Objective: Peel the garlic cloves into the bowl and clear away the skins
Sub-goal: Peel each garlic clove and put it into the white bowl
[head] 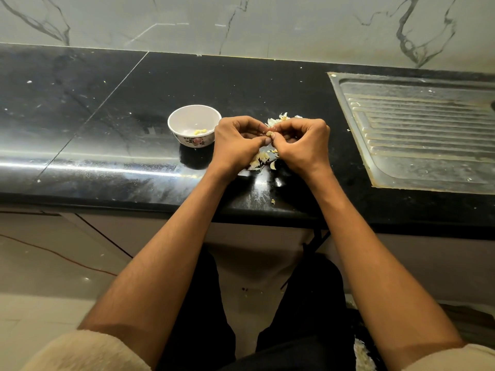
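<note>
One bowl (193,123), white with a flower print on its side, standing on the black tabletop (107,108) just left of the hands; inside it a small heap of peeled yellowish cloves (200,131), too close-packed to count. One clove (269,133) in work, held up between the two hands over the tabletop, right of the bowl and apart from it. Left hand (237,144) curled, thumb and fingertips pinching the clove from the left; right hand (302,141) curled likewise, thumb and forefinger pinching it from the right, knuckles of both raised and the two thumbs nearly meeting. Two loose heaps of papery skins: one (280,119) just behind the hands, partly hidden by the fingers, the other (259,160) below and between the wrists, nearer the tabletop's front edge. A single stray scrap (273,201) further forward, near that edge. Small pale flecks scattered across the dark surface. One steel draining board (428,129), ribbed, set into the tabletop well to the right. Behind, a marbled wall (241,22). Two bare forearms reaching in from below, pale fleecy sleeves (88,352) pushed up to the elbows.
</note>
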{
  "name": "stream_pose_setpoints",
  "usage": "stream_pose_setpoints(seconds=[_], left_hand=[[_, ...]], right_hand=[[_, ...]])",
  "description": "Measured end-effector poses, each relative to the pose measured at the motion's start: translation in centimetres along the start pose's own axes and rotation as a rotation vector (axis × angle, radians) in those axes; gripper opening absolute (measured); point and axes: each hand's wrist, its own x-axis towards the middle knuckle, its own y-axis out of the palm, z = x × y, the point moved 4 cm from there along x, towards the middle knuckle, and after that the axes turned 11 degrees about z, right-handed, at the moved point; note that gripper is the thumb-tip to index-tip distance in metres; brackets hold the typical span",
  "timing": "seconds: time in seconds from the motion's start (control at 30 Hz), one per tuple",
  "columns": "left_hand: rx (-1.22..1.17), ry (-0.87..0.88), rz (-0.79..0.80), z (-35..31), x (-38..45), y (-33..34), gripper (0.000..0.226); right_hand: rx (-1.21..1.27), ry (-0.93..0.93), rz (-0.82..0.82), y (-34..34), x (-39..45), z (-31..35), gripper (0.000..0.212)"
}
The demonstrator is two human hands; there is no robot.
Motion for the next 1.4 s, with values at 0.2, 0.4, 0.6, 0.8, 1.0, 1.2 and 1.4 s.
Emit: stream_pose_setpoints(seconds=[0.2, 0.4, 0.6, 0.8, 1.0, 1.2, 1.4], left_hand=[[-0.003, -0.003, 0.000, -0.29, -0.26, -0.04, 0.015], [-0.011, -0.003, -0.021, -0.25, -0.27, -0.24, 0.010], [-0.005, -0.030, -0.020, -0.07, -0.17, -0.20, 0.012], [-0.003, -0.018, -0.036, 0.09, -0.08, -0.20, 0.013], [-0.005, -0.021, -0.051, 0.17, 0.03, -0.28, 0.012], [-0.022, -0.030, -0.045, 0.15, 0.04, -0.28, 0.014], [-0.085, -0.051, -0.030, -0.19, -0.20, -0.32, 0.012]], right_hand=[[0.023, -0.003, -0.008, -0.02, -0.04, -0.01, 0.009], [-0.044, -0.047, -0.022, -0.13, -0.11, 0.24, 0.007], [-0.094, -0.058, -0.024, 0.03, -0.07, 0.26, 0.007], [-0.145, -0.063, -0.020, 0.01, -0.11, 0.44, 0.009], [-0.212, -0.073, -0.009, 0.10, -0.26, 0.57, 0.007], [-0.223, -0.076, -0.011, 0.10, -0.19, 0.38, 0.007], [-0.194, -0.076, 0.011, 0.20, -0.15, 0.32, 0.005]])
